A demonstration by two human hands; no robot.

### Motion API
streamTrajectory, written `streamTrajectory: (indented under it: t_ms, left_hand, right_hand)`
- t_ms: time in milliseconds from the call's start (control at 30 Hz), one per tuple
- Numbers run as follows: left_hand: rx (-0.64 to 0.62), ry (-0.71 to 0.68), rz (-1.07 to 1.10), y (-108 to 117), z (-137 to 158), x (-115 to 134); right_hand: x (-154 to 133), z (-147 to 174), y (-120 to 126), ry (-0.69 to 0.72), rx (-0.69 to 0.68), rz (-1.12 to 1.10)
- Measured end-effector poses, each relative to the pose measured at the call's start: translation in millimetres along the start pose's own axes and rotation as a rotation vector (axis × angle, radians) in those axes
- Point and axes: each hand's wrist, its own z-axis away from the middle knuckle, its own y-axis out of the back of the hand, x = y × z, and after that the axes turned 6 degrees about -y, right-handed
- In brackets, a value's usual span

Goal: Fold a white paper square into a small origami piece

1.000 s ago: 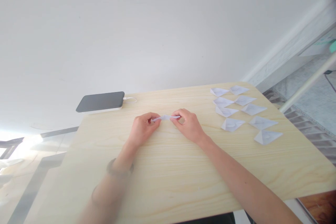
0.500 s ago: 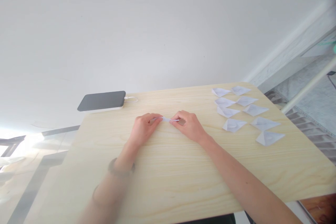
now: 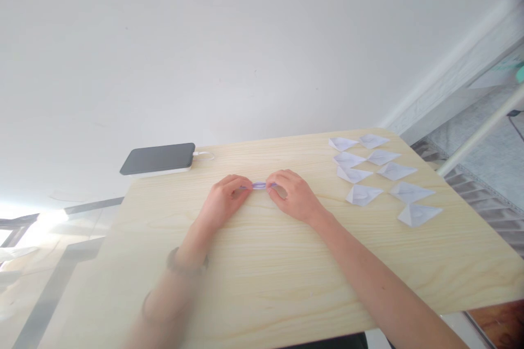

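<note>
Between my two hands, a little above or on the table, is a small folded white paper. It looks narrow from here, with a slight gap showing between its layers. My left hand pinches its left end with thumb and fingers. At the opposite end my right hand grips it the same way. The fingertips cover both ends of the paper. Off to the right, several folded white paper boats lie in two rough columns, apart from my hands.
A dark-screened phone rests on a white block at the table's back left, with a white cable plugged in. The pale wooden table meets a white wall behind. A pale rail runs past its right side.
The paper between my hands has turned or spread slightly, from a thin flat strip to layers with a gap. Both hands keep their pinch in nearly the same place.
</note>
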Motion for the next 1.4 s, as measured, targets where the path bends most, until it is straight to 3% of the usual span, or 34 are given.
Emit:
streamTrajectory:
  t_ms: [267, 400, 867, 1400]
  left_hand:
    - [-0.031, -0.076, -0.035, 1.7, 0.7, 3.3]
    - [-0.098, -0.138, -0.047, 4.6, -0.4, 10.2]
    - [-0.126, -0.062, -0.285, -5.5, -1.4, 19.5]
    - [-0.115, -0.025, -0.319, -8.8, -1.2, 23.5]
  right_hand:
    - [1.7, 0.5, -2.5, -0.112, 0.101, 0.069]
    - [0.4, 1.3, -2.7, -0.126, 0.09, 0.088]
    - [-15.2, 4.5, -7.6, -0.107, -0.03, 0.199]
    - [-16.2, 5.3, -7.7, -0.137, -0.068, 0.261]
